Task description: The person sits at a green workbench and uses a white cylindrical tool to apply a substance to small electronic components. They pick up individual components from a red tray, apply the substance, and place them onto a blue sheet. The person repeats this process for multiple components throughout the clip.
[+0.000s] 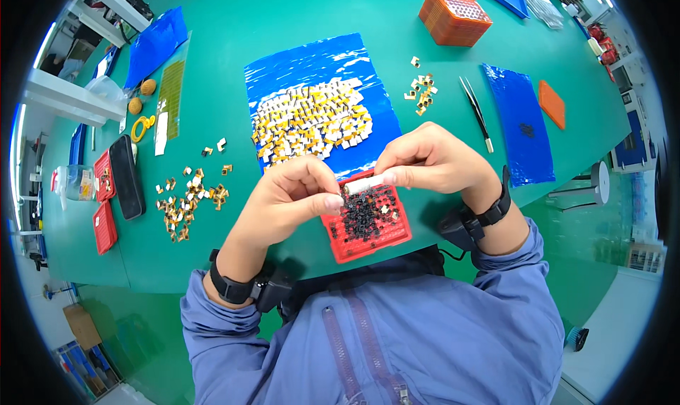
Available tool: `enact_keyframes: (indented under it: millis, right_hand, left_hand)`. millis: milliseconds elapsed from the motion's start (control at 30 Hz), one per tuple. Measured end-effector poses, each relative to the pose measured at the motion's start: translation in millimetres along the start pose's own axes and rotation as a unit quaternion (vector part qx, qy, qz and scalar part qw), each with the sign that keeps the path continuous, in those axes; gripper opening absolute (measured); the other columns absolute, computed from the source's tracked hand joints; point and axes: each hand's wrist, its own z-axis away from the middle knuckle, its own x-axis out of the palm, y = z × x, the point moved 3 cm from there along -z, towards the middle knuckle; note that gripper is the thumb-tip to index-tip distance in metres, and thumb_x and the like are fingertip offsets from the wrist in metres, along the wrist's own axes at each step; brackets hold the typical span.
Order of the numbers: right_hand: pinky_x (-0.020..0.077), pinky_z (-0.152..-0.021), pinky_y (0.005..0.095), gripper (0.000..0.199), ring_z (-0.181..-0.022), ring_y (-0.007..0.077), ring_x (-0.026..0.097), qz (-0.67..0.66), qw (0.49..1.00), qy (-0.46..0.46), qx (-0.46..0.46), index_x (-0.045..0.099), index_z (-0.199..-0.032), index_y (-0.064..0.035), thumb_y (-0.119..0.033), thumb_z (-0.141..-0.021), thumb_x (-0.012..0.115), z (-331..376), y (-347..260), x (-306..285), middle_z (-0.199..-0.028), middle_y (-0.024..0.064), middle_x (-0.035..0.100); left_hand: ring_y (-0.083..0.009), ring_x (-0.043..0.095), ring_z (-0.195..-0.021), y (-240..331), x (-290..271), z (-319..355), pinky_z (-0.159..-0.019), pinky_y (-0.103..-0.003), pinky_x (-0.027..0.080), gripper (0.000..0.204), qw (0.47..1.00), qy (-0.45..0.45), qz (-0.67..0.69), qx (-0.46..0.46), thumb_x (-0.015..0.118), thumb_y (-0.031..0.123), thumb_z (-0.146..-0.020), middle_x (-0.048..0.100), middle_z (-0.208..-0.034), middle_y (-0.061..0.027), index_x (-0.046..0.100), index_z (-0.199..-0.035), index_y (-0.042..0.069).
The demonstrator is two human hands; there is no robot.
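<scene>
My left hand [297, 196] is closed in a pinch just above the far left part of a red tray [350, 250]; what its fingertips hold, if anything, is too small to make out. Between the thumb and fingers of my right hand [432, 162] is one end of a small white strip [363, 184], which reaches toward my left fingertips over the tray's far edge. Many tiny black parts [361, 217] lie heaped in the tray, with a few pale pieces [386, 210] at its right. Beyond my hands, a blue sheet [304, 56] carries a large pile of small white-and-yellow pieces [312, 121].
Loose gold-and-white pieces [188, 203] lie at left, more [423, 93] at far right. Tweezers [476, 114], a blue film sheet [520, 128] and an orange piece [551, 104] are to the right. Stacked orange trays [455, 19] stand behind. A black phone-like object [127, 177] and yellow scissors [142, 127] lie left.
</scene>
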Motion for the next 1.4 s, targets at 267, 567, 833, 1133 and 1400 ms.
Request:
enact_keyframes:
  millis: [267,567,833,1133,1400]
  right_hand:
    - [0.0344,-0.049,0.0220,0.018,-0.054,0.0052,0.044,-0.040,0.999,0.001,-0.014,0.064,-0.086,0.0008,-0.017,-0.088,0.061,0,1,4,-0.062,0.0006,0.054]
    - [0.0355,-0.050,0.0207,0.016,-0.058,0.0034,0.046,-0.047,0.998,0.011,-0.038,0.063,-0.088,-0.0012,-0.016,-0.084,0.066,-2,-3,4,-0.064,-0.0024,0.054]
    - [0.0387,-0.052,0.0209,0.016,-0.058,0.0046,0.049,-0.064,0.998,0.006,-0.023,0.061,-0.087,-0.0011,-0.015,-0.083,0.067,-1,-6,5,-0.065,-0.0013,0.056]
    - [0.0375,-0.051,0.0195,0.014,-0.059,0.0027,0.049,-0.105,0.994,-0.005,0.013,0.062,-0.090,-0.0022,-0.014,-0.084,0.066,1,-7,3,-0.067,-0.0014,0.057]
    - [0.0369,-0.051,0.0190,0.015,-0.059,0.0017,0.048,-0.072,0.997,-0.007,-0.009,0.063,-0.088,-0.0019,-0.015,-0.084,0.067,1,-6,3,-0.067,-0.0024,0.057]
  left_hand:
    - [-0.0126,0.060,-0.075,-9,2,-6,-0.068,-0.025,0.050,0.009,0.992,-0.015,0.123,-0.004,0.062,0.001,-0.084,0.060,-0.084,-0.0065,0.054,-0.087,0.002]
    - [-0.0125,0.060,-0.074,-11,3,-5,-0.067,-0.024,0.049,0.009,0.992,-0.011,0.128,0.011,0.063,0.001,-0.084,0.059,-0.084,-0.0066,0.054,-0.086,0.003]
    - [-0.0131,0.058,-0.073,-8,6,-5,-0.065,-0.025,0.046,0.012,0.996,-0.012,0.087,0.005,0.062,0.007,-0.085,0.056,-0.081,-0.0061,0.051,-0.086,0.005]
    - [-0.0117,0.060,-0.076,-9,6,-5,-0.069,-0.024,0.049,0.010,0.995,-0.013,0.098,0.004,0.063,0.003,-0.084,0.058,-0.085,-0.0053,0.053,-0.087,0.004]
    - [-0.0114,0.060,-0.077,-11,5,-4,-0.069,-0.024,0.049,0.010,0.995,-0.020,0.093,0.003,0.063,0.004,-0.084,0.059,-0.083,-0.0050,0.053,-0.087,0.004]
